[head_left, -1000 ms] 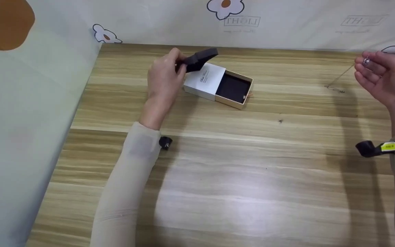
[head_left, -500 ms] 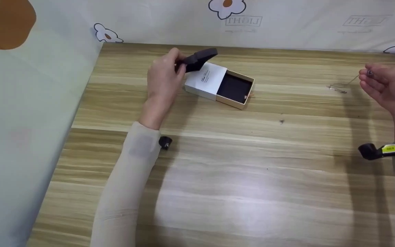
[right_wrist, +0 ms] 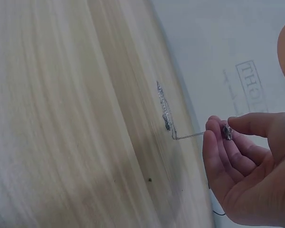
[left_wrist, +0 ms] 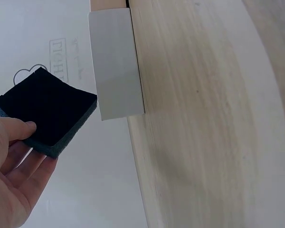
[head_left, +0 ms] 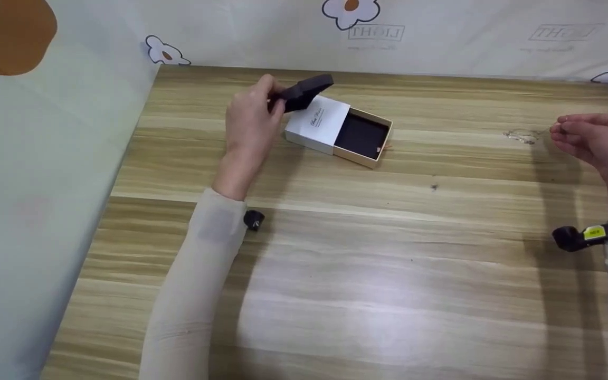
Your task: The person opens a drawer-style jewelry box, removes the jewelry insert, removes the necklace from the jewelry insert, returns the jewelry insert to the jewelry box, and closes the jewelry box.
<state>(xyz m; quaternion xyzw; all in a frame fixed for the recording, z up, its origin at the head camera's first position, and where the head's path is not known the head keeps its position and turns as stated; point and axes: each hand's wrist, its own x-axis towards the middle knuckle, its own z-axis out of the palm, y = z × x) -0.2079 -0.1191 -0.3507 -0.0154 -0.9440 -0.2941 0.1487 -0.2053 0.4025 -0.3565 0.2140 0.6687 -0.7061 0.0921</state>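
Observation:
My left hand (head_left: pixel 250 121) pinches a black foam pad (left_wrist: pixel 47 107) between thumb and fingers, tilted above the sleeve end of a small white drawer box (head_left: pixel 314 126). The box's drawer (head_left: pixel 354 157) is pulled partly out to the right and shows a dark inside. Far to the right, my right hand (head_left: pixel 602 140) holds one end of a thin silver necklace (head_left: pixel 520 137). In the right wrist view a shiny bead-like piece (right_wrist: pixel 227 131) lies at the fingers under the thumb. From there the chain runs down to the tabletop, where the rest lies bunched.
The wood-grain table (head_left: pixel 388 264) meets a pale flower-patterned sheet (head_left: pixel 256 31) at its back and left edges. A small dark speck (head_left: pixel 434 187) lies right of the box. Each wrist carries a black camera mount.
My right hand has come down and nearer the table, its thumb closing over the fingers. More of the necklace now lies on the wood. The left hand and foam pad have hardly moved.

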